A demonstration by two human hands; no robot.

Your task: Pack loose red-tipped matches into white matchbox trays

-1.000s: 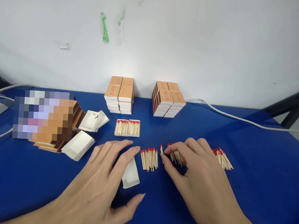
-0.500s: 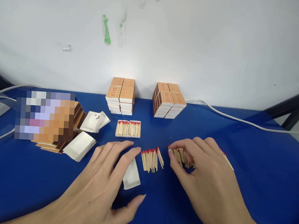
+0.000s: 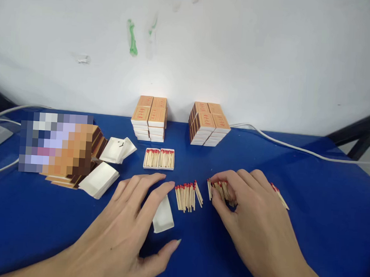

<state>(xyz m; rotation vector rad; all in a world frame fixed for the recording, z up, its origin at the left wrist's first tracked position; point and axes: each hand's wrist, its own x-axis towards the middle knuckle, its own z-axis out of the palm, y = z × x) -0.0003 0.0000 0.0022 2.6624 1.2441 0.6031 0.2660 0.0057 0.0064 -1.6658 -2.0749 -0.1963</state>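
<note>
My left hand lies flat on the blue table, fingers spread, partly over an empty white matchbox tray. Just right of it sits a small bunch of red-tipped matches. My right hand rests curled over a larger pile of matches, thumb and fingertips touching them; I cannot tell whether it grips any. More matches stick out to the right of that hand.
Two filled trays of matches lie ahead. Two stacks of orange matchboxes stand at the wall. Empty white trays and orange sleeves lie at the left. A white cable runs along the back right.
My right hand let one match join the small bunch, then slid back right onto the larger pile. My left hand has stayed put.
</note>
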